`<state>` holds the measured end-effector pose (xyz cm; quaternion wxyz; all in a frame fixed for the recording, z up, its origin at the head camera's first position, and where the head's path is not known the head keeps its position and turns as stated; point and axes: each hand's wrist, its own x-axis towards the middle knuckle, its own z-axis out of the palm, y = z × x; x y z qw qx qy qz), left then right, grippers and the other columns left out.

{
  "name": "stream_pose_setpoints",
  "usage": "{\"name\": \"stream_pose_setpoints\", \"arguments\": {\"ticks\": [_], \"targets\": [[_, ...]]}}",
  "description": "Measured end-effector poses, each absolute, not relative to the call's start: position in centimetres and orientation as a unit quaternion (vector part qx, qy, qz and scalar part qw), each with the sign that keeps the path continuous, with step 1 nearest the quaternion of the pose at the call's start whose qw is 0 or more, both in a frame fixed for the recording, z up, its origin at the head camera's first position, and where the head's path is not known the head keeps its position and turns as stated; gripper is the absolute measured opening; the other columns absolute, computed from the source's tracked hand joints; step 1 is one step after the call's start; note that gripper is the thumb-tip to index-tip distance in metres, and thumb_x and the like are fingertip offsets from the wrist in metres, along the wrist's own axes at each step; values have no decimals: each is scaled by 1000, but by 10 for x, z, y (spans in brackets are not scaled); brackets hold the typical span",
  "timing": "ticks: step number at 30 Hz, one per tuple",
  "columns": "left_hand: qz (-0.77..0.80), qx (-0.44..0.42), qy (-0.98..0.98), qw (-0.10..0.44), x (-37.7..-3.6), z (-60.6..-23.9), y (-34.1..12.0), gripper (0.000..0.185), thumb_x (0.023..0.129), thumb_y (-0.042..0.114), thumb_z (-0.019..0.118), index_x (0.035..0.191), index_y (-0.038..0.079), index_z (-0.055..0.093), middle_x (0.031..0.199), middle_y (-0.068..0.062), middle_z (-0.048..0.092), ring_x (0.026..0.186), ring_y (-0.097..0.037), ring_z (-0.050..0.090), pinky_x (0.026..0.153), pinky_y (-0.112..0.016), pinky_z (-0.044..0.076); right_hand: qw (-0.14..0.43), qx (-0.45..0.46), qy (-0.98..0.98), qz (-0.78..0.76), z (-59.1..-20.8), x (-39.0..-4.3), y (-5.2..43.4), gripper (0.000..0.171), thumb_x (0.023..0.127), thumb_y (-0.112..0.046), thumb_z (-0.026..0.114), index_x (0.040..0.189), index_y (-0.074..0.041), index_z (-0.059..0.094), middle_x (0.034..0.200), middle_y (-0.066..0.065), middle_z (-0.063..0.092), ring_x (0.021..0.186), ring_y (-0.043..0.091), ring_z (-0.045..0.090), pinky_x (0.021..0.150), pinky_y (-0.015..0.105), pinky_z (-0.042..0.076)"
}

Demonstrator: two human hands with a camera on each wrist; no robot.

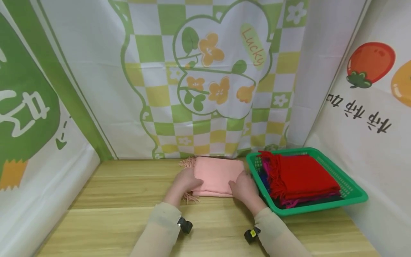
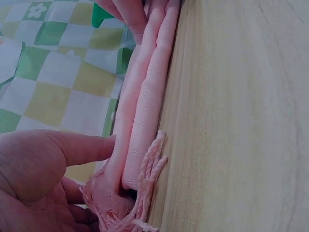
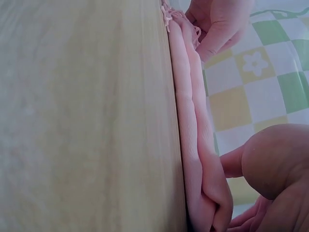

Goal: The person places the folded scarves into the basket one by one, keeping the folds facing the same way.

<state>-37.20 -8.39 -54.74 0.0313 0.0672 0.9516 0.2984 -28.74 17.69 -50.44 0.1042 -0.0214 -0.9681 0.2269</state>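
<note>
A folded pink scarf lies flat on the wooden table near the patterned backdrop. Its fringe hangs out at the left end. My left hand holds that end, thumb on the top layer and the other fingers down beside the fringe. At the opposite end my right hand grips the scarf the same way, its thumb on the upper fold and its fingers partly hidden behind the edge. The wrist views show the two thick fold layers along the near side, resting on the tabletop.
A green plastic basket stands at the right, close beside my right hand. Inside, a folded red scarf tops a stack with magenta and dark cloth under it. Printed curtains enclose the table at the back and sides.
</note>
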Motion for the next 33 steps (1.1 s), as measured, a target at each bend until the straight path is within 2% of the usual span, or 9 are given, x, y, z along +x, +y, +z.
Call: {"name": "stream_pose_setpoints", "arguments": {"ticks": [5, 7, 14, 22, 28, 33], "targets": [[290, 63, 955, 26, -362, -533, -83, 68, 94, 41, 84, 137, -9, 68, 134, -28, 71, 120, -48, 70, 103, -59, 58, 97, -38, -964, 245, -504, -290, 178, 65, 101, -26, 75, 132, 27, 53, 117, 38, 67, 110, 52, 70, 100, 60, 58], [290, 62, 955, 24, -366, -536, -83, 69, 95, 44, 84, 134, -10, 69, 129, -28, 73, 115, -49, 71, 98, -60, 59, 95, -37, -964, 246, -505, -291, 179, 64, 101, -25, 75, 132, 27, 53, 116, 38, 68, 110, 52, 70, 100, 59, 58], [300, 42, 953, 27, -380, -550, -86, 74, 93, 52, 82, 138, -5, 70, 132, -22, 74, 119, -43, 72, 101, -57, 59, 73, -26, -961, 267, -507, -295, 185, 62, 105, -24, 69, 133, 28, 52, 122, 42, 68, 119, 54, 68, 108, 58, 55], [286, 49, 957, 26, -387, -555, -87, 64, 96, 54, 80, 127, -1, 75, 122, -18, 78, 105, -34, 75, 94, -52, 61, 70, -29, -949, 307, -509, -297, 188, 63, 103, -23, 69, 135, 29, 50, 128, 45, 65, 126, 57, 64, 113, 60, 51], [283, 59, 957, 23, -384, -555, -86, 62, 98, 51, 76, 126, -5, 75, 123, -21, 77, 105, -35, 75, 98, -54, 60, 74, -16, -951, 299, -510, -298, 190, 55, 100, -22, 71, 119, 29, 59, 118, 43, 69, 116, 55, 69, 106, 60, 56], [311, 51, 948, 39, -385, -558, -85, 73, 99, 53, 75, 136, -9, 70, 135, -26, 73, 115, -39, 73, 103, -56, 58, 72, -15, -951, 299, -511, -299, 190, 50, 97, -21, 72, 110, 26, 63, 110, 40, 71, 106, 52, 72, 99, 58, 59]]}}
